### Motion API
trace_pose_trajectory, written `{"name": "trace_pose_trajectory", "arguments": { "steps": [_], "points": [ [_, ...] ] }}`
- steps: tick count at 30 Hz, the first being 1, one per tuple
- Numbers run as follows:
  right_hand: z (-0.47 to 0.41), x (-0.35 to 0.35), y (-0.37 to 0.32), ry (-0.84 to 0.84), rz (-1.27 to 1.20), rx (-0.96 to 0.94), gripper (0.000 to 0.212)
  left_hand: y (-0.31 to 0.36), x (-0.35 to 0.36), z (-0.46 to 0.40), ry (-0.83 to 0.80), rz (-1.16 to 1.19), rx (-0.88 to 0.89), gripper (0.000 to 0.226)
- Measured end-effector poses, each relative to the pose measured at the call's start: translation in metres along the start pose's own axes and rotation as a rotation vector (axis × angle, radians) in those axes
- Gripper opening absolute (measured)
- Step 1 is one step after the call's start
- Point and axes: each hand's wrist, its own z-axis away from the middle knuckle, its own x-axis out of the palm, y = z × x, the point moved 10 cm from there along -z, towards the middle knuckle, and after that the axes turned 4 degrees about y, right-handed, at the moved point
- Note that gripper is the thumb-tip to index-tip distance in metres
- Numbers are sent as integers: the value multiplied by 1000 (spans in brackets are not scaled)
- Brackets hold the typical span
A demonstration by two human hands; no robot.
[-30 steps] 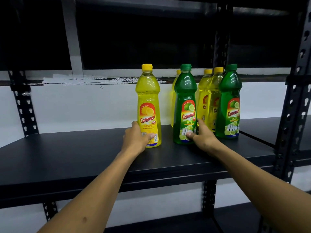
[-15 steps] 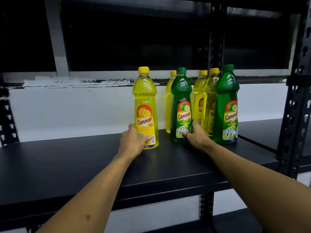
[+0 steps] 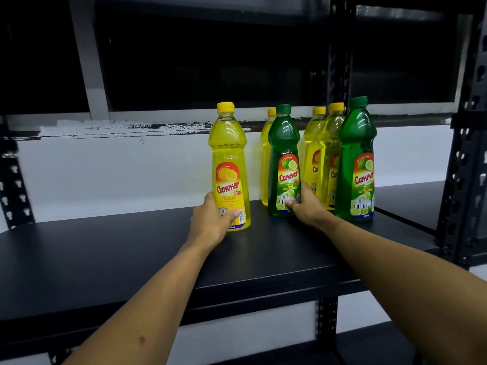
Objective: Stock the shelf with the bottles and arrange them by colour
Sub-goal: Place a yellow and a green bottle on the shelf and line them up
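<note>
- Left hand (image 3: 210,222) wraps the base of a clear plastic bottle of yellow lemon dish liquid with a yellow cap (image 3: 229,164); the thumb lies across the lower label and the fingers curl round the far side.
- Right hand (image 3: 305,206) grips the base of a clear plastic bottle of green lime dish liquid with a green cap (image 3: 284,154), thumb on the front of the label.
- Both bottles stand upright on the flat black metal shelf (image 3: 131,259), right of its middle and set back from the front edge, apart from each other.
- Behind and beside the green bottle, towards the back right corner, stand three more yellow bottles (image 3: 320,143); a second green bottle (image 3: 357,159) stands in front of them, nearest the right edge.
- The colours are mixed, so the step in hand looks like sorting: yellows to one side, greens to the other.
- To do it well, slide each bottle on its base, not lift it by a low grip, since a tall, narrow bottle held that low tips easily.
- Move the green bottle clear of the yellow ones just behind it, slowly, so it does not knock them over.
- Keep the labels facing the front edge.
</note>
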Motion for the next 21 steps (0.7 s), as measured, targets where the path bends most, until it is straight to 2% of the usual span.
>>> {"name": "trace_pose_trajectory", "arguments": {
  "steps": [6, 10, 14, 17, 19, 21],
  "points": [
    [8, -3, -3, 25, 64, -2, 54, -14, 0, 6, -112, -112, -33, 50],
    [22, -15, -5, 92, 170, 3, 57, -33, -17, 13, -231, -343, -13, 56],
    [42, -25, -31, 244, 331, -138, 52, -55, -43, 15, -228, -425, -47, 35],
    [57, 12, -54, 95, 270, -235, 50, -52, -40, 18, -238, -489, -12, 35],
    [63, 46, -59, -65, 192, -176, 64, -49, -38, 19, -243, -517, 6, 34],
    [60, 71, -63, -136, 36, -105, 82, -48, -37, 17, -243, -521, 14, 33]
  ]
}}
